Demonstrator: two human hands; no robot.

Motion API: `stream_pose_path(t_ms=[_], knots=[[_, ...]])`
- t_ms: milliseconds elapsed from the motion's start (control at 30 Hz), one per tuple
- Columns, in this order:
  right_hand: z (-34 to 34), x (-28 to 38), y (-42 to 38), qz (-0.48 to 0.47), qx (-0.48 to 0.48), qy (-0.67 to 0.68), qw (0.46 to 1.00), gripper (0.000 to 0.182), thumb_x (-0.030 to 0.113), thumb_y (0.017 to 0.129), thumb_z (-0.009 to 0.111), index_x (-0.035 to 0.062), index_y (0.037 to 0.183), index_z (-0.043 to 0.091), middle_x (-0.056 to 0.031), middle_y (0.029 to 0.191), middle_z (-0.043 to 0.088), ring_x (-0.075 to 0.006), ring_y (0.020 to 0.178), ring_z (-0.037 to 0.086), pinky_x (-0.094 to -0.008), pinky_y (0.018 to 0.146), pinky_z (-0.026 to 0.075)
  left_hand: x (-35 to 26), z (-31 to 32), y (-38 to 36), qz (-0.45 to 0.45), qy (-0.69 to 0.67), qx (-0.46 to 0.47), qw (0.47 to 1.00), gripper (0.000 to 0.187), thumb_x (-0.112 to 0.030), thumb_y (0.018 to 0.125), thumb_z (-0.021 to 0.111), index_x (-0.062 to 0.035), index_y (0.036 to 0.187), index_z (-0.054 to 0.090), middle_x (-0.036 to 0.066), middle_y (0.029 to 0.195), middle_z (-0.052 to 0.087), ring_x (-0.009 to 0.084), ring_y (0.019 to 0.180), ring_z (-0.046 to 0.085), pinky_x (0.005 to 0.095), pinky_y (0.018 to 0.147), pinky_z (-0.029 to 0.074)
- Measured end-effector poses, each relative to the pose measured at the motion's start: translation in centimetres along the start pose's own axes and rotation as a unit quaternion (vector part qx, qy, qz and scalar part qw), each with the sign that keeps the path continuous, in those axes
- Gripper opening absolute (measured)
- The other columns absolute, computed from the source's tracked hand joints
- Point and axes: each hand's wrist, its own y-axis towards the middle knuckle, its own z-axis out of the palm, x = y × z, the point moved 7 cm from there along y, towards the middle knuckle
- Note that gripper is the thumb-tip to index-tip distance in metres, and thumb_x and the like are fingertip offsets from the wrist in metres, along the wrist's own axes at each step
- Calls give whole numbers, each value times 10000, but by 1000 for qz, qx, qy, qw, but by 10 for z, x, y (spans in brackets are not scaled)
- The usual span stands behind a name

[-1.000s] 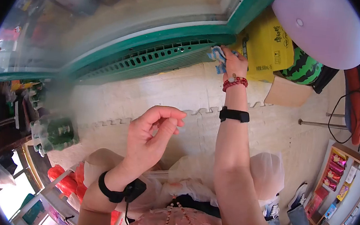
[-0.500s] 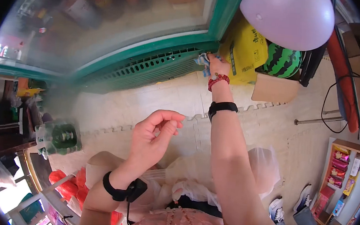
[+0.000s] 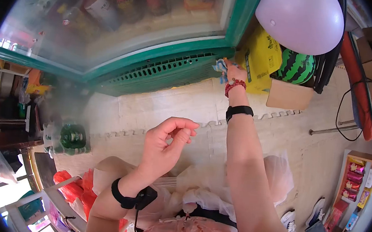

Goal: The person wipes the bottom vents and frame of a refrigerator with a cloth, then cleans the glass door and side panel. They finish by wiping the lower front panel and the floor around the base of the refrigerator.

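My right hand [image 3: 236, 74] holds a crumpled blue and white cloth [image 3: 222, 68] against the right end of the green vented panel [image 3: 168, 68], below the glass door [image 3: 127, 25] of a green-framed cabinet. Close to that hand, on its right, stands a yellow box [image 3: 259, 62]. My left hand [image 3: 168, 141] hangs in the air over the pale floor, its fingers curled towards the thumb and nothing visible between them.
A striped green ball [image 3: 296, 66] and a purple balloon [image 3: 300, 19] are at the upper right. Green bottles [image 3: 72, 138] stand at the left. A snack shelf [image 3: 353, 181] and another person's shoes [image 3: 316, 212] are at the lower right.
The whole view has shifted, with the cabinet and floor items now slightly further right in it. My right hand still holds the cloth at the panel's right end. My left hand keeps its curled pose.
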Motion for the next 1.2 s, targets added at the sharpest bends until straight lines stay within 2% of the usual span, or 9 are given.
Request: stream_pose_path(t_ms=[267, 500, 567, 600, 733, 833, 1000, 1067, 1200], knots=[[-5, 19, -2, -120, -83, -210, 967, 281, 175, 689, 728, -45, 826, 621, -78, 728, 626, -165, 603, 567, -287, 551, 453, 5, -5, 8, -28, -10, 10, 1000, 132, -45, 900, 509, 0, 966, 613, 49, 908, 634, 91, 774, 589, 228, 679, 486], [-5, 5, 9, -133, -100, -148, 975, 340, 224, 668, 708, -52, 851, 630, -114, 783, 641, -175, 726, 586, -309, 669, 459, 14, -3, 21, -36, -4, 26, 999, 128, -56, 900, 518, -2, 965, 613, 47, 880, 631, 88, 772, 583, 229, 673, 484], [-5, 7, 9, -138, -103, -204, 964, 369, 268, 635, 700, -24, 854, 647, -196, 801, 653, -297, 773, 635, -337, 725, 480, 15, 1, 20, -41, -6, 26, 999, 129, -50, 898, 515, -2, 966, 614, 46, 870, 630, 86, 770, 583, 228, 674, 484], [-5, 13, 2, -84, -125, -346, 926, 384, 255, 694, 690, -70, 884, 614, -137, 818, 645, -204, 730, 597, -317, 697, 464, 15, 1, 19, -49, -7, 24, 998, 131, -45, 896, 512, -2, 967, 614, 44, 861, 630, 85, 767, 583, 228, 674, 484], [-11, -53, 63, -113, -55, -111, 986, 339, 253, 723, 711, -32, 882, 619, -67, 738, 615, -167, 591, 563, -295, 527, 444, 10, 0, 11, -47, -6, 12, 999, 134, -30, 891, 510, -5, 969, 616, 43, 860, 631, 81, 763, 581, 230, 684, 484], [-10, -31, 42, -97, -56, -161, 981, 349, 328, 670, 734, 20, 826, 683, -143, 796, 672, -260, 751, 645, -340, 698, 485, 7, -8, 10, -29, -16, 3, 999, 134, -27, 889, 508, -4, 967, 616, 44, 867, 632, 83, 763, 583, 229, 681, 485], [-9, -14, 30, -105, -75, -174, 976, 361, 311, 659, 745, -4, 818, 670, -142, 777, 667, -245, 728, 635, -322, 686, 477, 6, -7, 17, -30, -13, 9, 999, 134, -28, 890, 508, -5, 967, 616, 46, 889, 635, 88, 765, 587, 231, 680, 486], [-11, -28, 47, -86, -74, -101, 988, 235, 135, 726, 711, -20, 878, 620, -70, 749, 623, -137, 556, 539, -278, 487, 421, 9, -5, 18, -34, -13, 16, 999, 134, -28, 891, 508, -6, 967, 615, 46, 895, 636, 89, 765, 588, 231, 680, 486], [-9, -5, 23, -67, -102, -127, 984, 240, 142, 715, 708, -19, 863, 611, -81, 758, 620, -156, 557, 548, -294, 487, 429, 15, -8, 19, -47, -13, 17, 999, 135, -27, 891, 506, -6, 967, 616, 46, 900, 637, 86, 764, 588, 231, 680, 485]])
